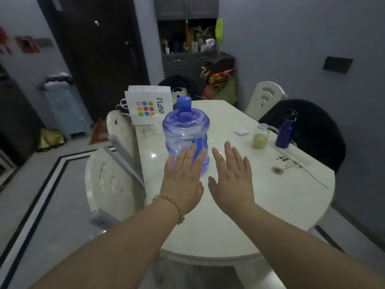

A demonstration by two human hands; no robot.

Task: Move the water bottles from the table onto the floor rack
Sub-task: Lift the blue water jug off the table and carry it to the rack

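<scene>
Head view: we see the water bottle (pixel 185 130), clear blue w/ blue cap, upright on the table (pixel 229 215) near its left edge. The left hand (pixel 183 176) covers its lower front; contact cannot be told. The right hand (pixel 231 176) is just beside the bottle, apart from it. Both hands are flat, fingers straight, holding nothing. A white paper bag (pixel 145 105) stands behind, its lettering partly hidden. At right: a jar (pixel 260 136) w/ greenish contents and a dark blue flask (pixel 285 130). A chair (pixel 110 184) crowds the left side.
</scene>
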